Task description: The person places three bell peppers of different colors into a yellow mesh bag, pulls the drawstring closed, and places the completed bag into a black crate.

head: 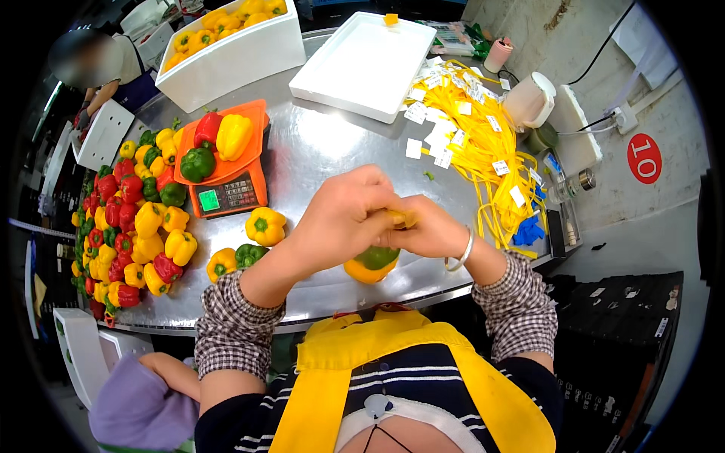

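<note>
My left hand (357, 212) and my right hand (430, 227) meet over the steel table, fingers pinched together. Both grip a yellow strip (403, 218), perhaps the gathered neck of a mesh bag; my fingers hide most of it. Just beneath them are a green bell pepper (378, 257) and a yellow bell pepper (371, 273), partly covered by my hands. Whether mesh surrounds these peppers cannot be made out. To the left, an orange digital scale (257, 184) carries a red pepper (208, 129), a yellow pepper (234, 137) and a green pepper (197, 165) in its pan.
Mixed bell peppers (136, 226) heap up at left. Behind stand a foam box of yellow peppers (232, 79) and a white foam lid (362, 68). Tagged yellow strips (487, 153), a pitcher (527, 102) and a glass bottle (566, 187) lie right. A co-worker (122, 62) bends at far left.
</note>
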### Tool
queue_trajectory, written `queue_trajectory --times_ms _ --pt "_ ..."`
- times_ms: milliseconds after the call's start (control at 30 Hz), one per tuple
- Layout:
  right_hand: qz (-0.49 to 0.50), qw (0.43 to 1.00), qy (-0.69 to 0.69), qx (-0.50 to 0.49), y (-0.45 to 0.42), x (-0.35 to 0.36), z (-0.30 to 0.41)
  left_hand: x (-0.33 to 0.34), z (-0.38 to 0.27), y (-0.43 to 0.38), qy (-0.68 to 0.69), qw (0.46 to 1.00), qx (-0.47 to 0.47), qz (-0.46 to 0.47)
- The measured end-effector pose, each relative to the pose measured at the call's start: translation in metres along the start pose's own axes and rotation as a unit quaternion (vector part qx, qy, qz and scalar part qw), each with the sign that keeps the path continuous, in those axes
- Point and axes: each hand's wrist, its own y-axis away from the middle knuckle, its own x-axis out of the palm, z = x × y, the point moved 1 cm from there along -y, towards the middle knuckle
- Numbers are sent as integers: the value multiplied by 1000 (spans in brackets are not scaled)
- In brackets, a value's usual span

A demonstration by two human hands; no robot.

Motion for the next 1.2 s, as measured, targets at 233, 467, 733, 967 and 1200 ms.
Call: queue_trajectory --times_ms 233,467,733,967,1200 --pt "127 960 -136 208 -6 -26 28 -29 23 5 365 926 -1 -94" --pt "30 963 -173 205 -42 -38 33 46 74 31 156 980 -112 -58" --pt "-99 983 29 152 -74 -53 46 120 9 67 -13 978 197 74" --pt "-133 978 92 129 -47 -75 58 -31 48 23 -46 949 -96 -295" --pt "-106 981 94 129 -55 -74 55 -38 60 -25 87 977 -160 -114"
